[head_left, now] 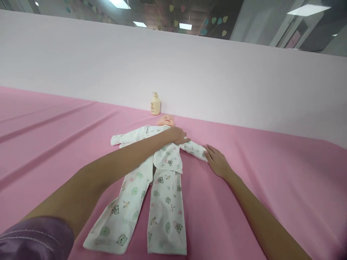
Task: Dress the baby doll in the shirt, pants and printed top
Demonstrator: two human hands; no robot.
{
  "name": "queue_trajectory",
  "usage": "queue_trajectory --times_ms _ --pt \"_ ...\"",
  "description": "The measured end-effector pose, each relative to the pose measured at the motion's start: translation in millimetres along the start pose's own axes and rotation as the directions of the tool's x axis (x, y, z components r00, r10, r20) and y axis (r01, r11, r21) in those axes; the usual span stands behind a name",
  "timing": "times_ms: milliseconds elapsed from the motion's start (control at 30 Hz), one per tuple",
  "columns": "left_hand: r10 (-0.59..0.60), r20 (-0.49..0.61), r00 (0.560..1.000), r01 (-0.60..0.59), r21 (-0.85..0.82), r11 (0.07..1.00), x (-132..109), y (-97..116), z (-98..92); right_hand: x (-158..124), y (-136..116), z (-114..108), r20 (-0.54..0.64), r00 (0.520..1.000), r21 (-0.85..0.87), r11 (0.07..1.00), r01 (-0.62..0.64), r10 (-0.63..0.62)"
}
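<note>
**Baby doll in a white, animal-printed cotton sleepsuit** (166, 162) lay face-up on the pink sheet (271, 173). Its long axis ran straight away from the person, head far and trouser legs near. The left hand (177, 135), the nearer one, reached across and rested on the doll's shoulder, fingers extended, gripping nothing visible. The right hand (217, 161) lay open and palm-down, fingertips touching the sleeve cuff to its left. A cream pump bottle (155, 104) stood beyond both hands.

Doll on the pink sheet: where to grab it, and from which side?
Probably the torso of the doll, from above, with fingers spanning the chest side to side. It lies flat on its back. The sleeves and trouser legs look limp and flat, so they would give no firm hold. The left hand rests on the chest.
</note>
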State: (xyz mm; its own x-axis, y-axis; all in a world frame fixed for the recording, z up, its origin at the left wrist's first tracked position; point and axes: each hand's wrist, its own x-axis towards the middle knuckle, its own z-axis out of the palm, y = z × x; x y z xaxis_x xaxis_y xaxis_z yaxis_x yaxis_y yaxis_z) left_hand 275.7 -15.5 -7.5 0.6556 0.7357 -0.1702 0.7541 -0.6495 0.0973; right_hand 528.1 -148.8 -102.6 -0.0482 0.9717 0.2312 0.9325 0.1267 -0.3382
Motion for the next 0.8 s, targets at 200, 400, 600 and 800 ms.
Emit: queue_trajectory --times_ms 200,400,600,800 --pt "-0.029 -0.04 0.999 0.031 0.055 0.998 -6.1 9.8 -2.8 1.3 -1.1 2.2 -0.041 0.999 0.012 1.0 -0.011 0.011" --pt "0.086 -0.241 0.967 -0.098 -0.04 0.994 -54.4 -1.2 -6.6 0.4 -2.2 1.3 -0.074 0.997 0.031 1.0 0.006 -0.003" --pt "0.156 -0.315 0.936 -0.182 -0.055 0.982 -146.5 -49.1 5.2 -2.6 -3.6 -1.8 -0.09 0.996 0.061 0.998 0.003 0.003" --pt "-0.028 -0.478 0.878 -0.029 -0.111 0.993 -238.5 -103.6 46.6 4.5 -29.1 -16.1 -0.313 0.948 0.025 0.997 0.076 -0.064"
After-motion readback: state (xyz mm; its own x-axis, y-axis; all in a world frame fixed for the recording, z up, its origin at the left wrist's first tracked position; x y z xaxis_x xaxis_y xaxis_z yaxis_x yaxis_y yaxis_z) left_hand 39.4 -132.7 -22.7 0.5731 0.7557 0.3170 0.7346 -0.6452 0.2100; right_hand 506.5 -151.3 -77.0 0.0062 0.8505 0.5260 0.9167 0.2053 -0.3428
